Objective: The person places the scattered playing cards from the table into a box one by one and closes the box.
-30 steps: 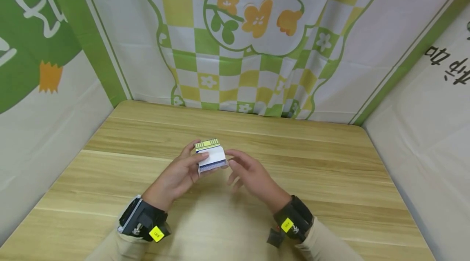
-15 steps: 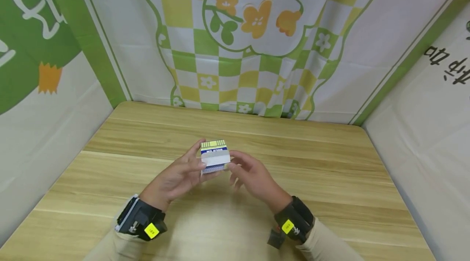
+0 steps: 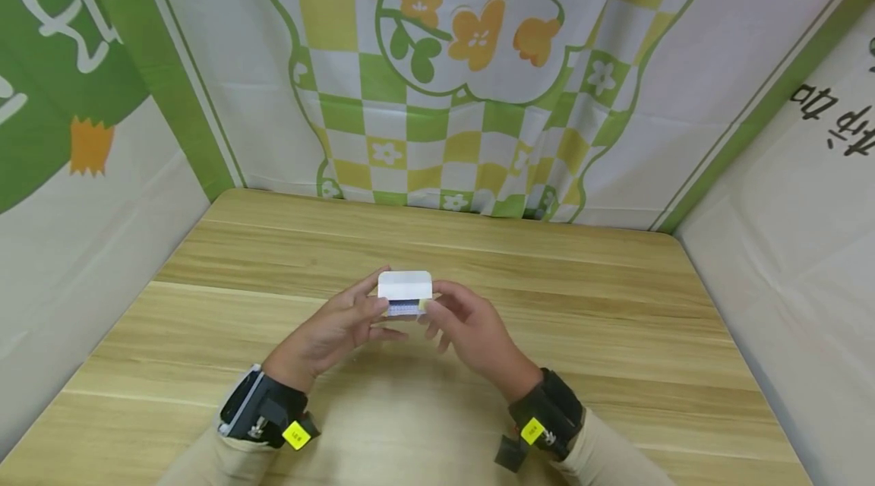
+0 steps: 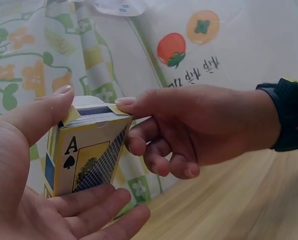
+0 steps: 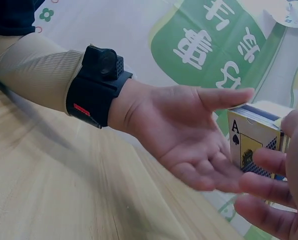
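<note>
A playing card box (image 4: 91, 160) with an ace of spades on its face is held up over the table, its top lid (image 3: 405, 285) raised and pale. Cards (image 4: 91, 120) show in the mouth of the box in the left wrist view. My left hand (image 3: 335, 330) grips the box from the left, thumb at the top corner and fingers lower down. From the right, my right hand (image 3: 475, 330) pinches the other top corner, its thumb on a small yellow side flap (image 4: 120, 109). Its lower fingers curl loosely beside the box (image 5: 244, 142).
A wooden table (image 3: 615, 319) spreads beneath both hands. Printed cloth (image 3: 472, 129) hangs at the back, with more cloth walls (image 3: 786, 258) at the sides. Black camera straps (image 3: 263, 406) sit on both wrists.
The box has shifted slightly right and tilted, so its raised lid now faces the head camera and hides the yellow-striped end. My right thumb has come onto its corner.
</note>
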The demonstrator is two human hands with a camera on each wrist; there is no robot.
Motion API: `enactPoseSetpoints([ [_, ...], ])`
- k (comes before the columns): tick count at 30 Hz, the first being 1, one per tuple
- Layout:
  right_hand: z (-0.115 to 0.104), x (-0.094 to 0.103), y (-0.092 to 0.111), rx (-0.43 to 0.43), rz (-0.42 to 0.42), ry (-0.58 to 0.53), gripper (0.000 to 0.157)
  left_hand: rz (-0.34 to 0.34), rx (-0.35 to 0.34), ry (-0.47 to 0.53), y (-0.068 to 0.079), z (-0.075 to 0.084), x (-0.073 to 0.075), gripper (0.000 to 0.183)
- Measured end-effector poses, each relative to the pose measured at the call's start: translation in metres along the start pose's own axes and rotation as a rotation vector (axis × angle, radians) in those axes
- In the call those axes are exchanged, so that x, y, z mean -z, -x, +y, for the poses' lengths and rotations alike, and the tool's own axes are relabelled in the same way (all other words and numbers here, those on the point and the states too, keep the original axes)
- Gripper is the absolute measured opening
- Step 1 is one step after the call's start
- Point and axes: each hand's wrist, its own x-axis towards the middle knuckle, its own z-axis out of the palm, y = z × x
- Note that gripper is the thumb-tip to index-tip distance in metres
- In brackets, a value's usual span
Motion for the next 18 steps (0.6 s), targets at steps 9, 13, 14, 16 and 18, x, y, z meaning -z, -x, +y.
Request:
enactPoseSetpoints([
  [9,0.0,0.002,0.001,-0.045,0.098,0.04,0.025,0.154,0.137,-0.357,-0.004,-0.01,-0.01,0.068],
  [13,0.001,0.004,-0.001,-0.093,0.107,0.047,0.024,0.221,0.154,-0.4,-0.005,-0.014,-0.015,0.07],
  [14,0.002,0.005,-0.001,-0.111,0.105,0.047,0.024,0.237,0.15,-0.405,-0.005,-0.015,-0.016,0.069],
  [16,0.004,0.005,-0.002,-0.15,0.095,0.039,0.026,0.27,0.138,-0.419,-0.006,-0.017,-0.018,0.065],
  [18,0.007,0.006,-0.003,-0.188,0.08,0.029,0.027,0.309,0.125,-0.441,-0.007,-0.018,-0.02,0.06],
])
